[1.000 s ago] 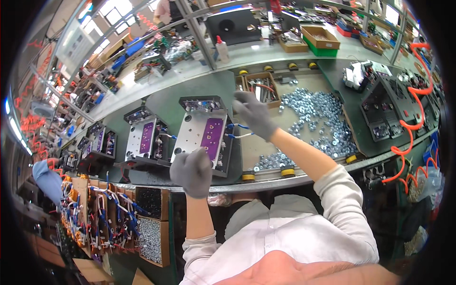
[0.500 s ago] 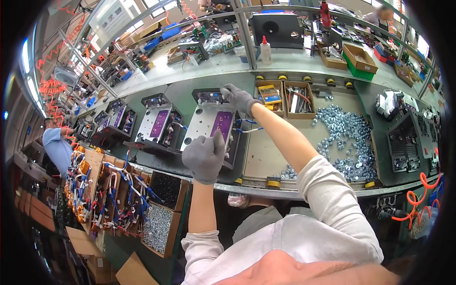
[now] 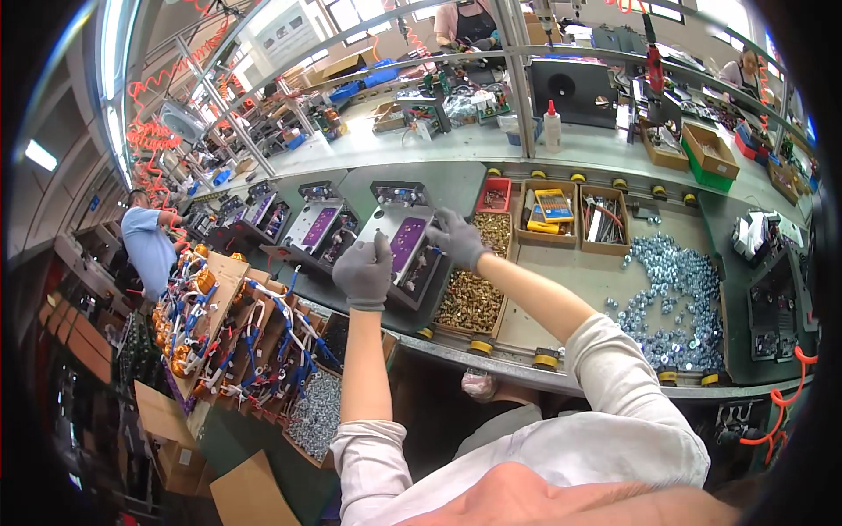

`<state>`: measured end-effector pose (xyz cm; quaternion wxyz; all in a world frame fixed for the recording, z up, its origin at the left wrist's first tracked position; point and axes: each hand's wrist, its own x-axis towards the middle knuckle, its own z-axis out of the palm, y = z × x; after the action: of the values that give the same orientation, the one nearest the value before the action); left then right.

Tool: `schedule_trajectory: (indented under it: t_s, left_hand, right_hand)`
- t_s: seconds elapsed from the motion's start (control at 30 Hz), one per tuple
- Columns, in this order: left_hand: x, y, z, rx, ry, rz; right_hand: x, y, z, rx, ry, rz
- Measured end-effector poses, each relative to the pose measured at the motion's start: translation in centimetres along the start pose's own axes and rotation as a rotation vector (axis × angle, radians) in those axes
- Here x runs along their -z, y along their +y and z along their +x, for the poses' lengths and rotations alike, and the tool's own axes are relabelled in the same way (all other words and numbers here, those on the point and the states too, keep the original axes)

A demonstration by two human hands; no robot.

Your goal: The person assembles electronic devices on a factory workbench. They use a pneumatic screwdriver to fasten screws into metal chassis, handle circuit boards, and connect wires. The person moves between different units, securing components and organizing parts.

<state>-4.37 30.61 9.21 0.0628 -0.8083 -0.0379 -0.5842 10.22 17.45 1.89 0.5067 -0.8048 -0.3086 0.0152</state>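
Head cam has us looking down at a green workbench (image 3: pixel 456 188), both hands in grey knit gloves on a grey metal fixture with a purple circuit board (image 3: pixel 405 241) set into it, sitting left of centre on the bench. Our left hand (image 3: pixel 364 272) is curled over the near edge of that fixture, fingers bent, though we can't tell if it actually grips anything. Our right hand (image 3: pixel 456 237) rests on the fixture's right side with fingers drawn together; whether it pinches a part is too small to see. Containers: a cardboard tray of brass fittings (image 3: pixel 474 289) sits just right of the fixture, touching it or nearly so. Behind that there's a small red bin (image 3: pixel 494 195), a box with a yellow case of bits (image 3: pixel 551 209), and a box of hand tools (image 3: pixel 603 219). A loose heap of silver nuts (image 3: pixel 680 294) spreads over the bench's right side. More fixtures with purple boards (image 3: pixel 316 230) line up to the left. Open room is the bare beige patch (image 3: pixel 583 280) between brass tray and nuts; the near bench edge (image 3: pixel 491 351) runs right under our forearms.
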Motion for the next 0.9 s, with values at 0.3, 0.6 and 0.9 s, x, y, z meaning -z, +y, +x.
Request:
schedule_trajectory:
  t_s: [0.3,0.6,0.9]
  left_hand:
    - [-1.4,-6.4,0.1,0.132,-0.200,0.164]
    - [-5.6,-14.4,-0.1,0.071,-0.242,0.378]
    - [4.3,-7.6,-2.9,0.266,-0.508,0.012]
  right_hand:
    - [-8.4,-3.5,5.1,-0.517,-0.305,0.844]
    - [-1.5,-2.1,-1.5,0.061,-0.390,0.587]
    - [17.0,7.2,-18.2,-0.236,-0.540,0.004]
